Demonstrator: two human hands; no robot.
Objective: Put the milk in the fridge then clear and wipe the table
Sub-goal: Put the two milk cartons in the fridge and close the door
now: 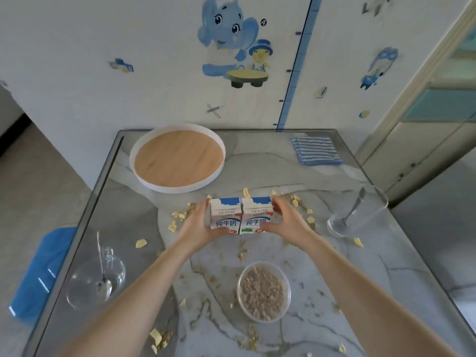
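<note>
Two small white-and-blue milk cartons stand side by side at the middle of the marble table (347, 266). My left hand (198, 228) grips the left milk carton (225, 215) from its left side. My right hand (286, 220) grips the right milk carton (256, 215) from its right side. The cartons touch each other. Cereal flakes and crumbs (180, 217) are scattered around them. A folded blue-and-white striped cloth (315, 150) lies at the far right corner.
A round white tray with a wooden bottom (177, 161) sits at the far left. A glass with a spoon (356, 212) stands right, a glass cup with a spoon (96, 279) left, a bowl of cereal (264, 292) near. A blue stool (43, 269) stands beside the table.
</note>
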